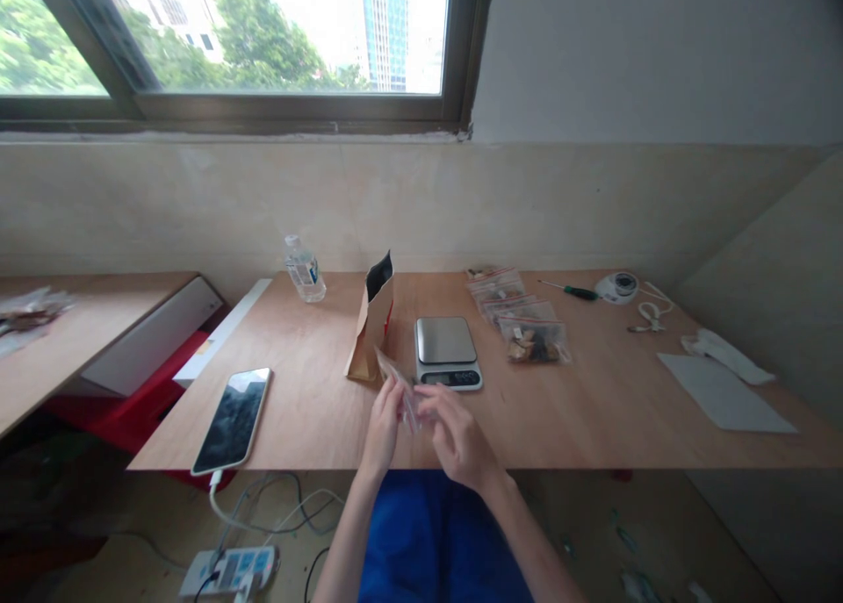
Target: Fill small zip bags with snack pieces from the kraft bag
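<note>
A small clear plastic zip bag (409, 407) is between my two hands, over the table's front part. My left hand (383, 423) is closed, pinching the bag's left side. My right hand (459, 434) has bent fingers, with the fingertips on the bag's right edge. Just beyond the hands is a kitchen scale (446, 344) with a bare steel plate. A brown paper pouch (373, 326) stands upright with its top open, left of the scale. To the right of the scale lie several filled zip bags (533, 333), overlapping in a row, with dark and tan pieces inside.
On the left are a phone (233, 420) on a charging cable and a plastic water bottle (305, 271). A screwdriver (580, 293), a white dome camera (617, 288) and a white sheet (724, 394) lie to the right. Below the table is a power strip (230, 570).
</note>
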A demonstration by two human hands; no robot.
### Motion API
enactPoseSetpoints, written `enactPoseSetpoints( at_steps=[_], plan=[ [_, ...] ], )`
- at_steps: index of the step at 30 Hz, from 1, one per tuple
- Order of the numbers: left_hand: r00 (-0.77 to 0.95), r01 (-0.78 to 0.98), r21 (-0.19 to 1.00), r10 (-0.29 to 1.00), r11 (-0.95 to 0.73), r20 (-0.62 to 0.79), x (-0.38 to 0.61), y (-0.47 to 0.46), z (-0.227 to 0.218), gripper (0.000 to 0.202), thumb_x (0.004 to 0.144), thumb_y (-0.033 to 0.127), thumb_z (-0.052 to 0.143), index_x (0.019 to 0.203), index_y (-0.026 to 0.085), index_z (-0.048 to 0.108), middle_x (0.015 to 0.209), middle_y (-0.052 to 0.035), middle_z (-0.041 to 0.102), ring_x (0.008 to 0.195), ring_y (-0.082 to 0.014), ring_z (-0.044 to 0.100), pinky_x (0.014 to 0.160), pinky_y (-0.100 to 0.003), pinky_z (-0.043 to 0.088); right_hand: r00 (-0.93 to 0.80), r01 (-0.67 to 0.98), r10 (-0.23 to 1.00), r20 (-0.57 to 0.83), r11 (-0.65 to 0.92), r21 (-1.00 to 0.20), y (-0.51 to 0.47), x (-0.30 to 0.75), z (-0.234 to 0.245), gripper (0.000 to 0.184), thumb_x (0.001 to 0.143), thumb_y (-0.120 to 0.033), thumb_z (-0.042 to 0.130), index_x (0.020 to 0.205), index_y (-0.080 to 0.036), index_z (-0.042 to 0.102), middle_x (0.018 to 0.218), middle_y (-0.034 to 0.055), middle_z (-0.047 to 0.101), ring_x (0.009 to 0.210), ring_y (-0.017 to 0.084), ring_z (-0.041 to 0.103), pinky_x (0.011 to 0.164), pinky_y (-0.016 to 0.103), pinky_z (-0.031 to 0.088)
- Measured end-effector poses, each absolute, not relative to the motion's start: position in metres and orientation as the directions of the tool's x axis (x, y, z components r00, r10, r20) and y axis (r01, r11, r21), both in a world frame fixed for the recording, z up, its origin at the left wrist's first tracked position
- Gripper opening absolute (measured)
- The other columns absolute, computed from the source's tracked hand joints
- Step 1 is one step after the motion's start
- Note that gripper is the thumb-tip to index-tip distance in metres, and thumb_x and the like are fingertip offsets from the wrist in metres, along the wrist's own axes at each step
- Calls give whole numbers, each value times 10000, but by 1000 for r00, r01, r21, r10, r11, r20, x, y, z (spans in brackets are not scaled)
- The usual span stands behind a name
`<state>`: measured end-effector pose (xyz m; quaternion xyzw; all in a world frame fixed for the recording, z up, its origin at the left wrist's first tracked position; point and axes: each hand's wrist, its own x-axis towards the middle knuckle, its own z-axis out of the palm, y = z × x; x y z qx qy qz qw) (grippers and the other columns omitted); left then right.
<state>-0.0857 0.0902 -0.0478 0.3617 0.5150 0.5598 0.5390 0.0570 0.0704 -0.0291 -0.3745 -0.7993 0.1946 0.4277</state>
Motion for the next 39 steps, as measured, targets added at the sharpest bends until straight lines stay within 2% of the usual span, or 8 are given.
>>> enactPoseSetpoints(
  at_steps=[6,10,15,20,23,30,36,39],
  plan=[
    [76,93,993,995,-78,72,-88,96,-45,294,821,403,527,643,169,517,548,40,447,532,-99,412,520,-211,326,-51,501,908,416,384,-776,84,36,-27,118,878,-222,413,846,-193,523,871,68,575,859,194,560,798,354,472],
    [36,8,998,997,-67,67,-90,97,-53,302,802,380,547,603,160,492,547,47,395,521,-87,352,493,-207,285,-28,307,970,241,238,-922,88,25,-35,125,851,-303,499,909,-195,480,827,30,587,743,155,585,685,284,496],
    [48,-116,991,997,-60,66,-92,100,-57,319,751,361,604,542,149,490,531,44,392,521,-85,352,498,-206,293,-76,194,986,148,160,-968,91,24,-39,190,800,-360,573,867,-194,510,782,10,618,710,145,606,659,264,498],
    [94,-18,992,987,-129,130,-89,101,-53,248,794,356,574,737,134,670,627,-12,578,614,-136,497,588,-238,372,-20,118,997,73,74,-990,101,25,-36,229,790,-399,568,854,-182,541,770,19,640,705,157,619,656,267,488],
    [87,44,987,985,-155,151,-86,99,-52,260,821,349,546,801,134,691,660,-21,610,619,-140,500,581,-241,358,-45,42,997,54,56,-998,107,28,-31,222,774,-389,576,795,-168,582,747,23,654,705,161,621,671,268,481],
    [128,5,987,980,-158,156,-84,92,-50,373,814,360,565,520,144,491,502,40,390,500,-81,339,494,-229,241,-33,-3,999,39,39,-999,104,34,-26,193,748,-340,586,689,-160,618,667,12,652,665,152,607,654,254,466],
    [-94,-125,982,987,-138,127,-87,78,-47,412,856,385,508,518,175,400,474,48,382,449,-80,362,465,-228,267,379,241,906,192,103,-965,108,59,-21,195,766,-360,556,717,-172,573,647,31,643,610,172,614,605,272,479],
    [-105,-107,985,986,-138,126,-87,78,-48,399,849,385,523,523,173,435,493,39,417,471,-84,397,486,-222,303,393,235,899,194,106,-966,113,75,-13,229,778,-409,558,745,-182,553,681,45,662,644,188,640,631,294,505]
  ],
)
